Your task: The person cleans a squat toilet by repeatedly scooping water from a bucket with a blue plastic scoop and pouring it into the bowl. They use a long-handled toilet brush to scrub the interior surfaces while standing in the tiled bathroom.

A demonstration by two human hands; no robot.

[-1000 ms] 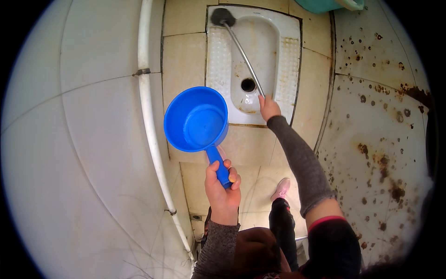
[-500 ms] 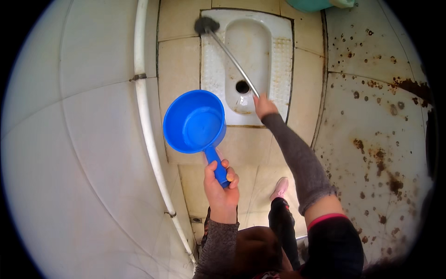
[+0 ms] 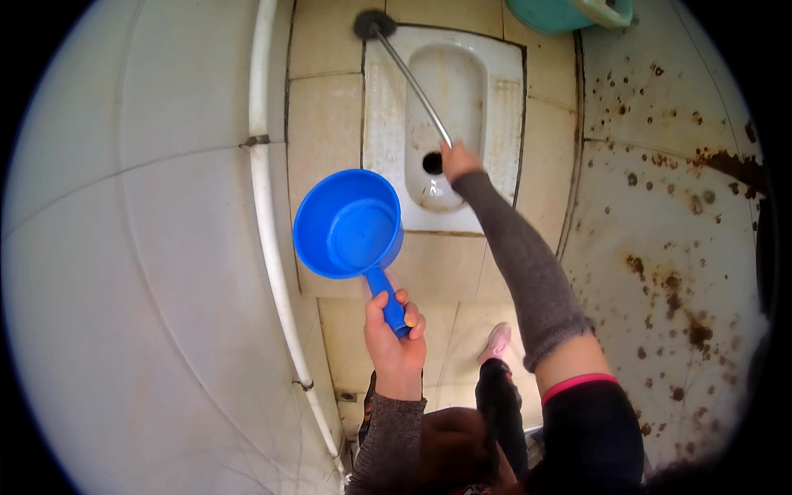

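**A brush and a scoop in a tight tiled room**

The pale left wall (image 3: 190,239) fills the most space; the right wall (image 3: 643,206) is spattered with brown stains. A white pipe (image 3: 271,223) runs along the left side. With so little room, a wide elbow swing could bump a wall.

The tan floor (image 3: 326,132) has dark joints, and set into it is a white squat toilet (image 3: 384,157) with brownish marks. Part of a teal bucket (image 3: 557,16) shows beyond its far right corner; a careless brush stroke might knock it.

The long-handled brush (image 3: 417,91) slants over the toilet, its dark head (image 3: 374,25) at the far left corner. Pressed hard there, it could skip off and flick dirt.

The blue scoop (image 3: 356,231) is held mouth up, left of the toilet's near end. I cannot tell whether it holds water; if so, tilting would spill it.

The left hand (image 3: 396,342) wraps its fingers around the scoop's handle; the right hand (image 3: 460,161) curls around the brush's.

A pink shoe (image 3: 496,342) could slip if the tiles are wet, which I cannot tell.
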